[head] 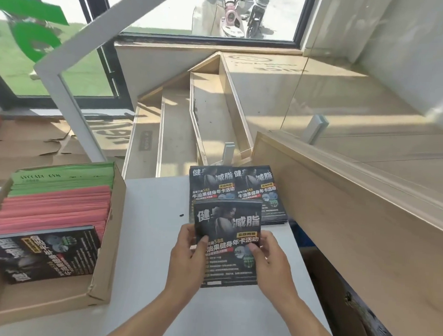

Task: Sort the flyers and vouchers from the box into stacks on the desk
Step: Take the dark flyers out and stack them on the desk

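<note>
Both the left hand (185, 258) and right hand (269, 260) grip a bundle of black flyers (228, 242) by its side edges, thumbs on top, with two flyer stacks (237, 191) just beyond them and the box (102, 272) to the left.

You have one box (101, 277) at lower left, two flyer stacks (236, 191) side by side on the desk at centre, one flyer bundle (227, 235) in your two hands, and one flyer pile (39, 253) in the box.
</note>
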The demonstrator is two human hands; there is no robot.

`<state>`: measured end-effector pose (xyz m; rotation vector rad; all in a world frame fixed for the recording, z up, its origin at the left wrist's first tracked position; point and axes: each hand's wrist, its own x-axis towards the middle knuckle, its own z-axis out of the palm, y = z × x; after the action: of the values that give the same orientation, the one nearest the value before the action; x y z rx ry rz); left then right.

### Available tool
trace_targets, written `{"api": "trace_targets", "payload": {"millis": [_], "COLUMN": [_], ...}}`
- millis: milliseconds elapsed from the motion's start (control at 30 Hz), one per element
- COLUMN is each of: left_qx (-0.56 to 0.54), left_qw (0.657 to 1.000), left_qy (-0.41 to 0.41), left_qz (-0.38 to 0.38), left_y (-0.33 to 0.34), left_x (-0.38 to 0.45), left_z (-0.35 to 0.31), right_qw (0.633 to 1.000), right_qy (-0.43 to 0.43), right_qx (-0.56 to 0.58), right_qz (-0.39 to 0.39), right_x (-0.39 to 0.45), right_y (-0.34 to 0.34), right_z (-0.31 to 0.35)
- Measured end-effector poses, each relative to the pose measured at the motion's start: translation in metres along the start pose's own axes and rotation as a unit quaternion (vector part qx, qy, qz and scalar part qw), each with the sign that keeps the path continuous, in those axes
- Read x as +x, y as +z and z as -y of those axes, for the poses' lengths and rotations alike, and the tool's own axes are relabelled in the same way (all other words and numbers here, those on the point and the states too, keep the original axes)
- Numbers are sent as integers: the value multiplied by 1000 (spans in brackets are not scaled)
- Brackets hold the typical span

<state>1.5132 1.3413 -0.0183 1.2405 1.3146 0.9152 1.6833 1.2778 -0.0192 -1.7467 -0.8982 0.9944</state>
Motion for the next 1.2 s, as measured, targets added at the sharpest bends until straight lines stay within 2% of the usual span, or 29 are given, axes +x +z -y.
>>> {"api": "trace_targets", "payload": {"millis": [67, 167, 233, 300, 367, 433, 533, 600, 733, 933, 1100, 1200], "left_qx": [50, 158, 230, 247, 186, 120, 106, 104, 105, 97, 101, 100], "left_qw": [999, 987, 972, 967, 975, 981, 982, 982, 981, 981, 980, 984], "left_qy": [14, 26, 0, -52, -116, -146, -143, -142, -144, -145, -146, -120], "left_qz": [3, 7, 37, 47, 43, 54, 67, 67, 75, 86, 90, 86], "left_y": [5, 10, 15, 19, 19, 23, 28, 28, 26, 24, 18, 7], "left_x": [23, 60, 85, 107, 124, 128, 129, 131, 133, 132, 130, 118], "left_z": [-6, -9, -6, -2, -1, -7, -8, -4, -3, -6, -6, -12], "right_qw": [999, 981, 959, 946, 931, 912, 881, 861, 856, 911, 923, 921], "right_qy": [-28, -77, -70, -46, -15, 27, 72, 86, 110, 192, 155, 104], "right_qx": [1, -132, -227, -276, -330, -392, -464, -499, -504, -365, -350, -372], "right_qz": [-40, -118, -154, -165, -155, -117, -54, -42, -40, 8, -20, -52], "right_x": [18, 68, 105, 136, 157, 171, 187, 192, 199, 210, 207, 200], "right_y": [-15, -42, -54, -60, -61, -57, -48, -43, -40, -38, -32, -30], "right_z": [19, 45, 56, 63, 68, 67, 56, 51, 39, 29, 21, 20]}}
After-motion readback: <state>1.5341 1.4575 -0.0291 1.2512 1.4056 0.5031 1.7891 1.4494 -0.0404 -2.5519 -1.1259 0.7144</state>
